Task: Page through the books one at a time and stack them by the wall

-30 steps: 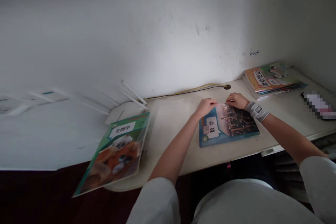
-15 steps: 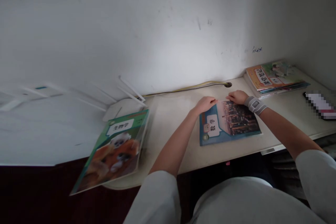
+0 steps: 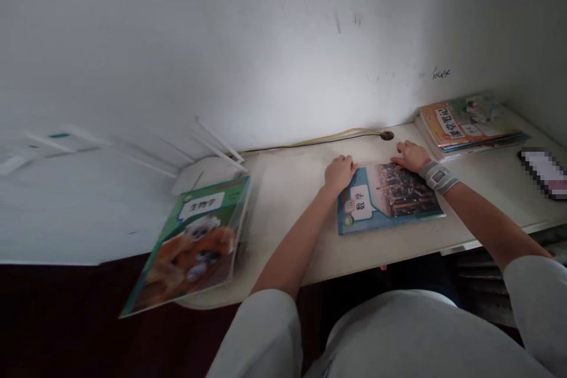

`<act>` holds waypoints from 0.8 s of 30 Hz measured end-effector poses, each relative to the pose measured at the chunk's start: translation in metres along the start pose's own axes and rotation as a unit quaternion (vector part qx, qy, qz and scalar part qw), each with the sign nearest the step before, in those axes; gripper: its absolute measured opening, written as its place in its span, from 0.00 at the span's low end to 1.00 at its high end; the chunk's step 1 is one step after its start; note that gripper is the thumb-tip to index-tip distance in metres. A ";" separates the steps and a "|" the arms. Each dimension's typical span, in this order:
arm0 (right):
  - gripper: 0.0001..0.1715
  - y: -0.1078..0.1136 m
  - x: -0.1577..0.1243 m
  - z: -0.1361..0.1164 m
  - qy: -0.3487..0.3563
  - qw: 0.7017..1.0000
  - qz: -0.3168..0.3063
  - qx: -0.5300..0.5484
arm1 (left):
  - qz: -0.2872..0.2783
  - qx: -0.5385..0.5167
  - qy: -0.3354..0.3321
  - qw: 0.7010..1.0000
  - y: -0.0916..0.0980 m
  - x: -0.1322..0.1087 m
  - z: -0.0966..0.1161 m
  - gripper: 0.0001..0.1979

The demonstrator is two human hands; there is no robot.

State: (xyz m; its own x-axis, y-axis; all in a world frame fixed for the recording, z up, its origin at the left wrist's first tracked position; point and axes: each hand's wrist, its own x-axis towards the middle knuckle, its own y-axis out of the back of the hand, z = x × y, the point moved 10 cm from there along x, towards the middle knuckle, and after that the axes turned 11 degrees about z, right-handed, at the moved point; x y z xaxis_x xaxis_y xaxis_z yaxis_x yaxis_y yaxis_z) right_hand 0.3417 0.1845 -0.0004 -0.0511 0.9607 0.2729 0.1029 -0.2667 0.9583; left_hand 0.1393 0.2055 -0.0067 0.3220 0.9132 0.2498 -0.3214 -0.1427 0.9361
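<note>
A blue textbook (image 3: 387, 201) with a city photo on its cover lies flat on the cream desk (image 3: 292, 201). My left hand (image 3: 339, 172) rests at the book's far left corner, fingers curled over its edge. My right hand (image 3: 411, 155), with a grey wrist strap, lies at the book's far right edge, fingers stretched flat on the desk. Neither hand lifts the book.
A green textbook (image 3: 195, 242) with an orange animal on its cover overhangs the desk's left front edge. A white router (image 3: 208, 168) with antennas sits behind it. A stack of books (image 3: 469, 124) lies at the far right, a cable hole (image 3: 387, 136) near the wall.
Both hands have left the middle of the book's far edge and moved apart to its two far corners. The right hand has gone from a pinch to flat.
</note>
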 end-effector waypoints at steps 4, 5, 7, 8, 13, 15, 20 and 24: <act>0.21 0.002 -0.013 0.028 -0.097 0.995 0.028 -0.022 | 0.028 0.008 0.084 0.996 0.008 -0.014 -0.016 0.16; 0.21 0.002 -0.016 0.033 -0.116 0.993 0.026 -0.022 | 0.031 0.002 0.103 0.994 0.010 -0.017 -0.020 0.15; 0.20 0.002 -0.023 0.041 -0.142 0.989 0.022 -0.015 | 0.032 -0.017 0.135 0.990 0.012 -0.021 -0.026 0.14; 0.20 0.003 -0.026 0.044 -0.149 0.989 0.021 -0.009 | 0.032 -0.030 0.147 0.988 0.014 -0.023 -0.029 0.13; 0.17 0.005 -0.038 0.052 -0.155 0.988 0.008 0.014 | 0.025 -0.142 0.207 0.968 0.020 -0.030 -0.049 0.08; 0.16 0.005 -0.040 0.054 -0.158 0.987 0.000 0.017 | 0.010 -0.210 0.235 0.949 0.017 -0.032 -0.056 0.11; 0.16 0.006 -0.039 0.053 -0.176 0.984 -0.010 0.025 | -0.036 -0.370 0.306 0.877 0.002 -0.032 -0.062 0.15; 0.17 0.005 -0.042 0.053 -0.185 0.981 -0.007 0.048 | -0.067 -0.419 0.332 0.843 -0.005 -0.030 -0.060 0.17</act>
State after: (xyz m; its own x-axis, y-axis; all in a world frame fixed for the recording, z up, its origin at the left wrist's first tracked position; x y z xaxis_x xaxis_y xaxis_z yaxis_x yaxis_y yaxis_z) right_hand 0.3971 0.1474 -0.0118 0.3099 0.9310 0.1928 0.1983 -0.2616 0.9446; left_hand 0.0779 0.2016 -0.0332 -0.0741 0.9517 -0.2980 -0.9271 0.0443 0.3721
